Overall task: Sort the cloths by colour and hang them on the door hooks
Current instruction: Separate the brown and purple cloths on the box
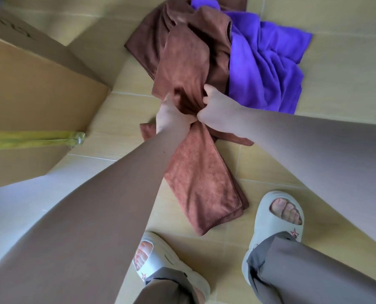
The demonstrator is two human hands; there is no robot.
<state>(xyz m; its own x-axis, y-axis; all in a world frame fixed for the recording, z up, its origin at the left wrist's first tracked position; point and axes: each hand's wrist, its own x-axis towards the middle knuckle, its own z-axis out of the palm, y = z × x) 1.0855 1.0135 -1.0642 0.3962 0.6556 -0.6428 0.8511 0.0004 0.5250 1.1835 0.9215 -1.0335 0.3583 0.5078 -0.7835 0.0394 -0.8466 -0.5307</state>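
Left hand [173, 120]: fingers curled round a gathered fold of the brown cloth [202, 185], just right of the cardboard box [35, 88].

Right hand [217, 114]: touching the left hand on the side away from the box, fingers pinched into the same bunch of brown fabric. It may be gripping the next cloth in the heap rather than the same one; the folds hide this.

Brown cloth: a folded length trailing from the hands onto the tiled floor [347, 62], its free end lying flat, right of the box's near corner.

Brown heap [182, 51]: further brown cloths, crumpled on the floor, right of the box's far end and joined to the gripped bunch.

Purple cloths [268, 62]: crumpled, touching the brown heap on its side away from the box.

Yellow tape [35, 139]: a strip across the box's near face.

Slippers [279, 216]: a pale grey pair on the person's feet, well right of the box.
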